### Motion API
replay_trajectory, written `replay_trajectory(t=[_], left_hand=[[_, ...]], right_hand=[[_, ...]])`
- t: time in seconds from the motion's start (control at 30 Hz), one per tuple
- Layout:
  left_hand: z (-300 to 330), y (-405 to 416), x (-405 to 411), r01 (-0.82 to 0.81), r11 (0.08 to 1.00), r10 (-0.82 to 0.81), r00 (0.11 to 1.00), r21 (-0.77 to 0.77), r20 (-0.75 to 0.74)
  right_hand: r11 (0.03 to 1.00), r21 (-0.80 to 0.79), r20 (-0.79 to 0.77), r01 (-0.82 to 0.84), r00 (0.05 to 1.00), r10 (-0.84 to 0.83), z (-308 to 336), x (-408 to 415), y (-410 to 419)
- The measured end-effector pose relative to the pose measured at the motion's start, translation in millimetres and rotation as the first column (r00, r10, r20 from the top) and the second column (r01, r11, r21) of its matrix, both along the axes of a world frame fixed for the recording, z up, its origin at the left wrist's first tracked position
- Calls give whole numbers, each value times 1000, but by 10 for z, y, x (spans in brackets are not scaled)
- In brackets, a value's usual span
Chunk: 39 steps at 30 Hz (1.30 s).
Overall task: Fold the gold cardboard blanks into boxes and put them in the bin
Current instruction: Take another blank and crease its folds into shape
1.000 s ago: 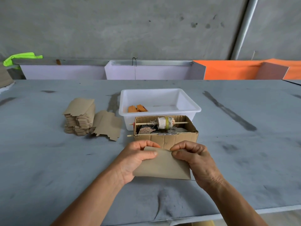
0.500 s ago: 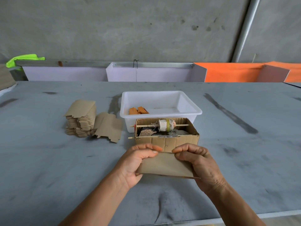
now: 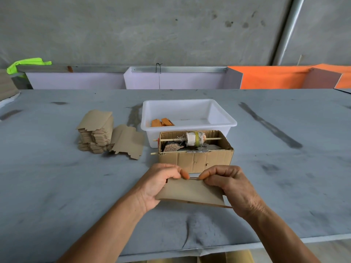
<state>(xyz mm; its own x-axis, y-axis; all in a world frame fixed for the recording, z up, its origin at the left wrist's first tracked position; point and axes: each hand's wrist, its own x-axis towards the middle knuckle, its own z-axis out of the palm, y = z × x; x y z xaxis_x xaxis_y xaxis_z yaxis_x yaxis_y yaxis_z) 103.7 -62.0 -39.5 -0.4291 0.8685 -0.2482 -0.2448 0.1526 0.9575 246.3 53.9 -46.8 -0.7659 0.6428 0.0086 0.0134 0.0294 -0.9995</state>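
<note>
Since the earlier frame we see both hands lift the blank's top edge a little higher, and a second layer now shows along its near edge. Grey table (image 3: pixel 57 186) fills most of the view. White bin (image 3: pixel 230 123) sits mid-table with two orange folded boxes (image 3: pixel 162 122) in its left near corner. Brown carton (image 3: pixel 195 161) touches the bin's near wall; a stick with a wrapped spool (image 3: pixel 195 139) lies across its open top. Stack of blanks (image 3: pixel 96 135) stands left of the bin, one loose blank (image 3: pixel 128 144) leaning on it. Gold cardboard blank (image 3: pixel 191 192) is held just above the table, in front of the carton. Left hand (image 3: pixel 157 184) pinches its upper left corner, thumb on the near face, fingers curled behind. Right hand (image 3: pixel 232 186) pinches the upper right edge the same way.
</note>
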Motion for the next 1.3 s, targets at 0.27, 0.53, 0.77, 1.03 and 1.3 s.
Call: replay_trajectory(t=[0.27, 0.53, 0.77, 1.03, 1.3], left_hand=[[-90, 106, 36, -71, 992, 26, 924, -105, -382], [-117, 130, 22, -82, 997, 69, 893, -11, -446], [-22, 54, -50, -17, 1000, 9, 949, -25, -316], [1, 88, -48, 15, 987, -95, 852, -158, -515], [20, 52, -30, 7, 993, -78, 769, -114, -634]], right_hand=[[1000, 1, 80, 5, 997, -5, -44, -37, -11], [997, -12, 89, 72, 993, -71, -35, -67, 1], [994, -100, 32, 53, 998, -50, 25, -51, 11], [995, -94, 196, 35, 980, -16, 58, -65, -6], [994, 26, 378, -110, 921, 92, 147, -18, 131]])
